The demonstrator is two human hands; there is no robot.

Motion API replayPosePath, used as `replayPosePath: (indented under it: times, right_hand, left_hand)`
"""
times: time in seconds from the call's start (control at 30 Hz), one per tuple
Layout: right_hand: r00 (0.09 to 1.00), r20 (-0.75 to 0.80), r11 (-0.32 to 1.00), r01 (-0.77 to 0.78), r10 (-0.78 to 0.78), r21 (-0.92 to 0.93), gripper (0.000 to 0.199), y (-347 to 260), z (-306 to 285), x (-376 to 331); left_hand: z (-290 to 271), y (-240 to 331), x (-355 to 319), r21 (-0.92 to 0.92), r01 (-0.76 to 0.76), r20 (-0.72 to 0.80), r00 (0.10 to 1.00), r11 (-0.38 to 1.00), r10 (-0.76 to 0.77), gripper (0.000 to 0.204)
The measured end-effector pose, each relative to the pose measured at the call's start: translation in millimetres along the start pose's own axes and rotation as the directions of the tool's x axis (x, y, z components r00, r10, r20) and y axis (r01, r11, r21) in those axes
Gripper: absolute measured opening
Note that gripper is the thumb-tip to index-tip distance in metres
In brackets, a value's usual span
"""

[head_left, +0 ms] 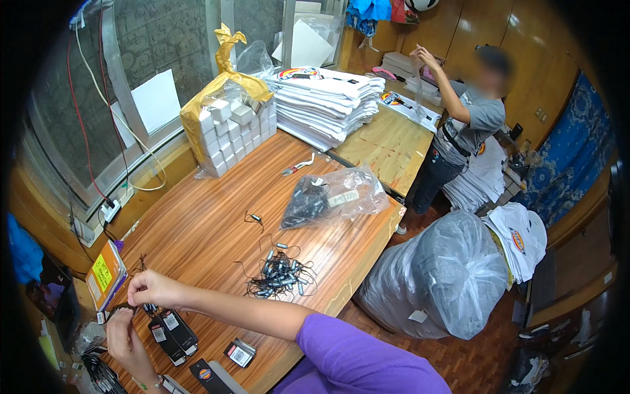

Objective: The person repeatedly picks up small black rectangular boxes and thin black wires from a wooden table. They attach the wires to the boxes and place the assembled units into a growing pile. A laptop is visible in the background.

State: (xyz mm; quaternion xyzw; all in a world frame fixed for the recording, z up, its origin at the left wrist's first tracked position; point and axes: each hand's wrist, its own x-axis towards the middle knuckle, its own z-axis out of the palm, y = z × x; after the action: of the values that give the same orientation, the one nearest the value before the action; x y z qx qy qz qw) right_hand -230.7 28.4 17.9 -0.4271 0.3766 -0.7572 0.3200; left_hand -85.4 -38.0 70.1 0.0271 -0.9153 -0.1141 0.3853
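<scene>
At the table's left end my right hand (154, 289) is pinched closed just above my left hand (122, 335). Both sets of fingers are bent together around something small and dark, perhaps a cord or the end of a tag, too small to make out. Beside them lie black hang tags (172, 336) with white labels and black strings. A smaller bundle of tags (240, 353) rests to the right. Farther right is a tangled heap of black cords (279, 272) with small shiny ends. One loose cord (254, 218) lies beyond the heap.
A clear plastic bag (335, 197) of dark cords and red-handled cutters (298, 165) lie farther back. Small white boxes (226, 141) and folded white shirts (321, 111) stand at the rear. A co-worker (469, 125) lifts clear plastic. A bulky sack (433, 276) stands right of the table.
</scene>
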Motion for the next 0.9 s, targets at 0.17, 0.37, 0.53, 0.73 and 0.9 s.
replayPosePath:
  times: [0.17,0.37,0.53,0.73,0.9]
  right_hand:
    - [0.915,-0.24,0.928,0.357,-0.324,0.108,0.019,-16,4,6]
    - [0.979,-0.061,0.902,0.202,-0.194,0.381,0.015,-50,16,-11]
    - [0.979,-0.028,0.96,0.205,-0.203,0.192,0.007,-42,15,-13]
    - [0.978,-0.085,0.964,0.203,-0.191,0.172,0.005,-56,0,-11]
    - [0.971,-0.215,0.984,0.135,-0.107,0.119,0.01,-71,-2,-18]
  left_hand:
    - [13,-3,-16,-0.225,0.281,0.221,0.947,0.933,-0.232,0.019]
    - [16,-11,-53,-0.431,0.434,0.252,0.9,0.791,-0.356,0.05]
    - [-22,-76,-106,-0.143,0.491,0.273,0.854,0.86,-0.442,0.068]
    - [-67,-105,-169,0.105,0.646,0.593,0.569,0.756,-0.569,0.061]
    - [-47,-111,-188,-0.173,0.735,0.495,0.64,0.655,-0.587,0.042]
